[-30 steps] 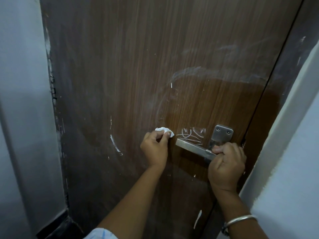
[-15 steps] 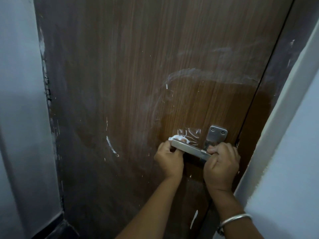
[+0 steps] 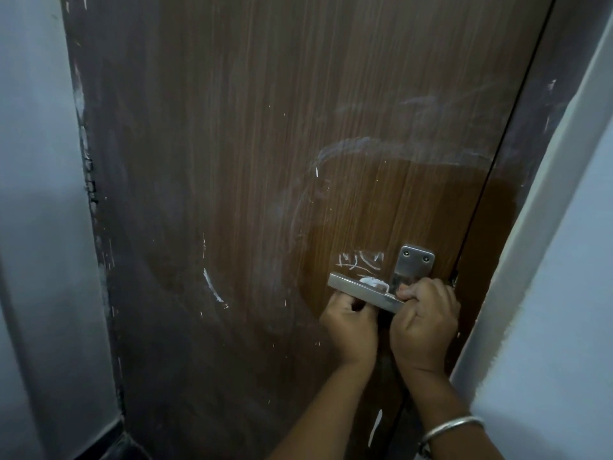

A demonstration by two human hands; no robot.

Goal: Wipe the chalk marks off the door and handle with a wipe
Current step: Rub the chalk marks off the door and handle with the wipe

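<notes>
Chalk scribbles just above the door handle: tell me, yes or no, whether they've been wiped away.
No: white chalk scribbles remain on the door just above the handle.

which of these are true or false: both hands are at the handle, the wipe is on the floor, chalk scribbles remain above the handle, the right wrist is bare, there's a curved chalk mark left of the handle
1. Both hands are at the handle. True: the left hand and right hand both hold the metal handle.
2. The wipe is on the floor. False: the wipe sits on top of the handle, at the left hand.
3. Chalk scribbles remain above the handle. True: the white scribbles are there on the door.
4. The right wrist is bare. False: it wears a silver bangle.
5. A curved chalk mark lies left of the handle. True: the curved chalk mark is there.
</notes>
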